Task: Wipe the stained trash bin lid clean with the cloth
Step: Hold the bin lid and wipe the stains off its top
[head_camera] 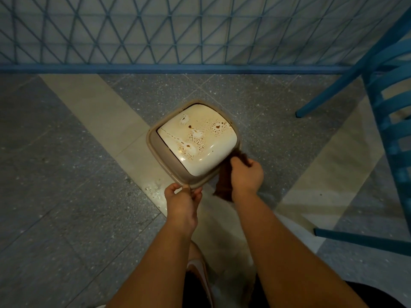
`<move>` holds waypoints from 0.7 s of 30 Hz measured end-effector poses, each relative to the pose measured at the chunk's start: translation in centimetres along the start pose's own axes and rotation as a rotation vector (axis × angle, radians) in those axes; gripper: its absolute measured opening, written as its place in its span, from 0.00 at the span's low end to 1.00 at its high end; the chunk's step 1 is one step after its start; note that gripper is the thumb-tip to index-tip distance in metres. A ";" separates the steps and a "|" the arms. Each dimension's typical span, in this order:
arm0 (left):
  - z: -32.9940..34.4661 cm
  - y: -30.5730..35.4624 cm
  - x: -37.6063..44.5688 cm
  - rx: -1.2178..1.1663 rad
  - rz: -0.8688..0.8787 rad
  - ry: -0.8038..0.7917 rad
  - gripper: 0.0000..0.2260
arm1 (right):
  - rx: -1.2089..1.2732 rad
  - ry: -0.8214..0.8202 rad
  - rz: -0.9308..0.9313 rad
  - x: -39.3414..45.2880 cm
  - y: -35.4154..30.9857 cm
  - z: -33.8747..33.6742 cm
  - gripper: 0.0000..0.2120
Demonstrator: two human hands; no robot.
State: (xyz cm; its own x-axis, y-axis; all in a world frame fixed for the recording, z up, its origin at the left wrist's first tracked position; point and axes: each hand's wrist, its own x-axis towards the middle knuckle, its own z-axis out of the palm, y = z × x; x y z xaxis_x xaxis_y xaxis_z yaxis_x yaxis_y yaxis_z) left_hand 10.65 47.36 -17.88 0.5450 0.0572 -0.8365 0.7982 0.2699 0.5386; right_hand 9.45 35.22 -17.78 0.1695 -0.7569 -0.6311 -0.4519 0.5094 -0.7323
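A glossy cream, brown-spotted lid (196,138) is sitting square; left hand (183,202) is pinching its near rim, right hand (246,174) beside it is clutching a dark cloth (224,187).

Single head-worn view, looking steeply down and forward from above the trash bin lid (196,138), lid near and roughly centred. Beyond the lid, blue lattice fence (155,30); right of it, blue chair (387,103).
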 end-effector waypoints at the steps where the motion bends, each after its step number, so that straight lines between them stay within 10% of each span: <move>1: -0.1 0.1 0.0 0.005 -0.006 -0.001 0.08 | 0.042 0.030 0.021 0.9 -0.8 -0.2 0.14; 9: -2.4 1.3 1.8 -0.170 -0.014 0.063 0.14 | 0.146 -0.024 0.114 -0.4 2.5 -2.0 0.14; 21: -0.4 0.0 1.3 -0.121 0.026 0.020 0.15 | -0.034 -0.042 -0.212 -4.3 3.5 0.6 0.04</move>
State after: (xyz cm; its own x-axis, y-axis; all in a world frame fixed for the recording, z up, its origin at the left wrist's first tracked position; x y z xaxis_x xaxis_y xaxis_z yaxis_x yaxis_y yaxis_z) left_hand 11.25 47.87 -18.96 0.5590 0.0843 -0.8248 0.7466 0.3816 0.5450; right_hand 7.67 40.47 -17.81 0.2996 -0.8276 -0.4746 -0.4318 0.3260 -0.8410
